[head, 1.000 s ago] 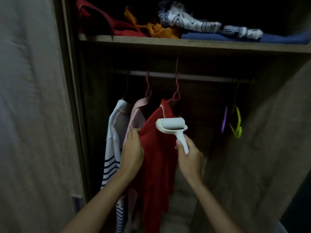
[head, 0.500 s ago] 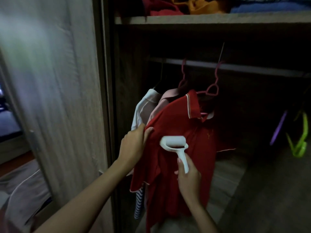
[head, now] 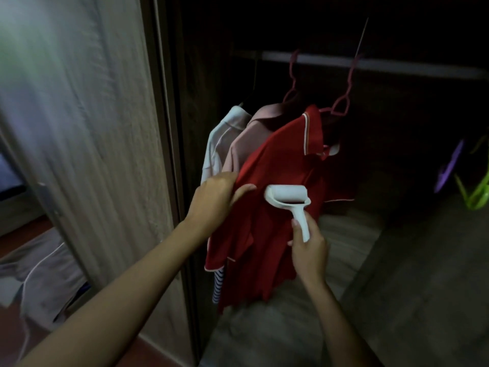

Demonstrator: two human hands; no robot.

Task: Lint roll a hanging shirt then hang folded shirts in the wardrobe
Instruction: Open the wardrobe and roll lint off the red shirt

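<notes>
A red polo shirt (head: 277, 160) hangs on a pink hanger (head: 341, 102) from the wardrobe rail (head: 397, 66). My left hand (head: 215, 197) grips the shirt's left shoulder edge and holds the cloth out. My right hand (head: 308, 247) is closed around the handle of a white lint roller (head: 287, 198), whose drum lies against the shirt's chest. Behind the red shirt hang a pale pink shirt (head: 246, 144) and a white shirt with dark stripes (head: 217, 144).
The wardrobe's sliding door (head: 87, 128) stands at the left. Purple (head: 449, 165) and green (head: 476, 192) empty hangers hang at the right. The wardrobe's wooden floor (head: 344, 247) lies below. Grey cloth (head: 45, 274) lies on the room floor at the lower left.
The red shirt has been turned so its front faces me. The roller has come down from mid-air onto the shirt's chest. My view has swung left and down, losing the top shelf.
</notes>
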